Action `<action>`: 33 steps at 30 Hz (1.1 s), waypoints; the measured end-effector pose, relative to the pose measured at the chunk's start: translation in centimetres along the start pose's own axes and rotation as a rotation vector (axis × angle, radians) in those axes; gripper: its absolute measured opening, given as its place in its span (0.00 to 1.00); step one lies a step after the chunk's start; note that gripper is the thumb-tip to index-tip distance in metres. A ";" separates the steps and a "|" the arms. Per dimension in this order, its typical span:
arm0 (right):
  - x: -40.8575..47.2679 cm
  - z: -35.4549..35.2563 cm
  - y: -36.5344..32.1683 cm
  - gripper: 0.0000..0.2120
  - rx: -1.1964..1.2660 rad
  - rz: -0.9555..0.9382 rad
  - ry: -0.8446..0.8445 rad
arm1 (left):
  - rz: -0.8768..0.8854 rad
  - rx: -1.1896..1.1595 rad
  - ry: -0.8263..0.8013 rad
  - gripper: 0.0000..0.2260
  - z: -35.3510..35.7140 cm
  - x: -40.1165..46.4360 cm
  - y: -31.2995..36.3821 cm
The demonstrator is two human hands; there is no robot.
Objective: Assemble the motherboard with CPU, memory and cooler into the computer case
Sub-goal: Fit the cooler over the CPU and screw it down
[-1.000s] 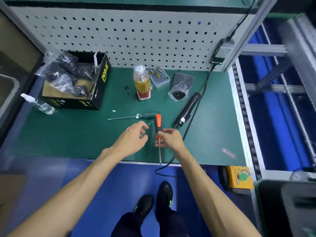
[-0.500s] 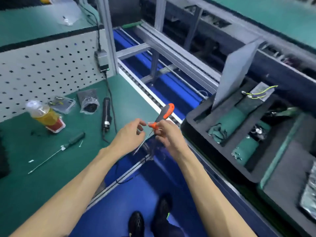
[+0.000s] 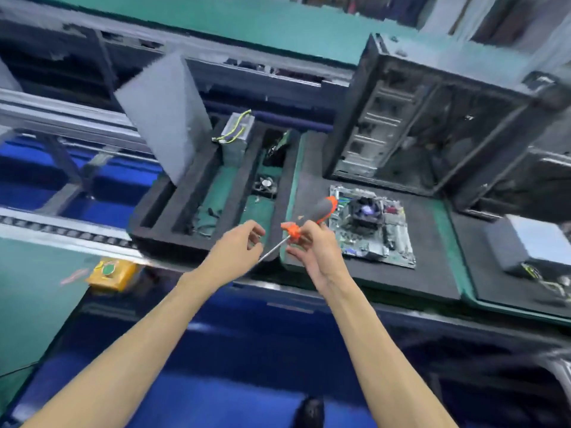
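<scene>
View has swung since a second ago: the green bench with pegboard is gone from centre, and the assembly station now fills the frame. Screwdriver came along, carried from the bench.

Right hand grips the screwdriver at the orange collar, handle pointing to 1 o'clock, shaft to 8 o'clock. Left hand sits just beside the shaft tip, fingers curled; whether it pinches a screw, cannot tell (blurred).

Motherboard, cooler already mounted, lies flat on the black mat at 2 o'clock from the hands. Computer case stands open behind it, at 1 o'clock, interior bare. Foam tray at 11 o'clock holds a small fan.

Judgement: tool fetched; board not yet in the case. Seating it there comes before any screwing.
</scene>
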State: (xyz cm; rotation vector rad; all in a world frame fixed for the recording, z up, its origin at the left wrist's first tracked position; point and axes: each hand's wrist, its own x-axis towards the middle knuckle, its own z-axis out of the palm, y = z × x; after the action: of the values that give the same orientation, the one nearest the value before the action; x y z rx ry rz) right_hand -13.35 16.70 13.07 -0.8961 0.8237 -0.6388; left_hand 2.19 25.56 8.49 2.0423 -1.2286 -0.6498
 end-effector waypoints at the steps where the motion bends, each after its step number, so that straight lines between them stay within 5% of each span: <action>1: 0.1 -2.2 -1.1 0.07 0.006 -0.023 0.018 | 0.021 0.004 -0.021 0.08 1.6 1.0 1.7; 10: 3.5 -18.0 -9.9 0.06 -0.077 -0.193 0.149 | 0.085 0.079 -0.160 0.08 12.7 9.0 14.7; 14: 5.1 -22.1 -12.3 0.10 -0.319 -0.318 0.263 | 0.094 0.108 -0.159 0.11 14.7 12.2 17.0; 19: 7.3 -25.2 -14.7 0.12 -0.872 -0.505 0.450 | 0.276 0.272 -0.168 0.29 17.1 16.5 18.7; 26: 10.4 -26.7 -17.2 0.13 -0.907 -0.453 0.534 | 0.428 0.620 -0.366 0.54 20.0 23.1 18.4; 33: 12.0 -26.8 -18.5 0.13 -0.934 -0.449 0.443 | 0.437 0.678 -0.480 0.45 21.7 26.0 16.2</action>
State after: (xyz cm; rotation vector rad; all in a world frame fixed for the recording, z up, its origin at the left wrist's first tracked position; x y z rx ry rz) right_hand -31.76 -12.61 15.04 -1.8612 1.3776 -0.8694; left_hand -10.86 -9.42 4.25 2.0577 -2.3529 -0.5700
